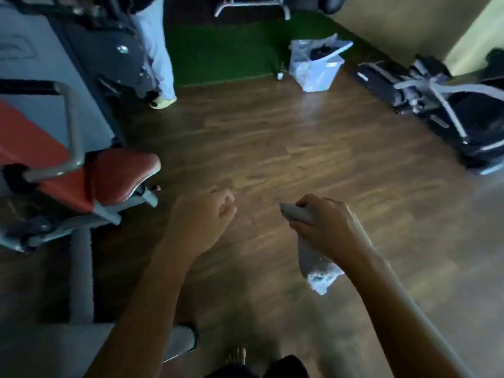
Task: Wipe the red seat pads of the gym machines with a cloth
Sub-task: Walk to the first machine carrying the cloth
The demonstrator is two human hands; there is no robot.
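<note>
A wooden floor (pixel 300 159) is spread out. At the left a gym machine (pixel 73 132) with a red seat pad (pixel 122 173) is set. The left hand (pixel 201 214) is held loosely curled and empty; a grey cloth (pixel 313 263) is gripped by the right hand (pixel 324 222), apart from the pad.

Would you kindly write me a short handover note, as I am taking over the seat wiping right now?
Left hand: holds nothing, fingers loosely curled, above the wooden floor.
Right hand: grips the grey cloth, which hangs below the fist.
Red seat pad: on the gym machine to the left, apart from the cloth.
Done: cannot tell whether any pad is wiped.
To do: bring the cloth to the seat pad and wipe it.
</note>
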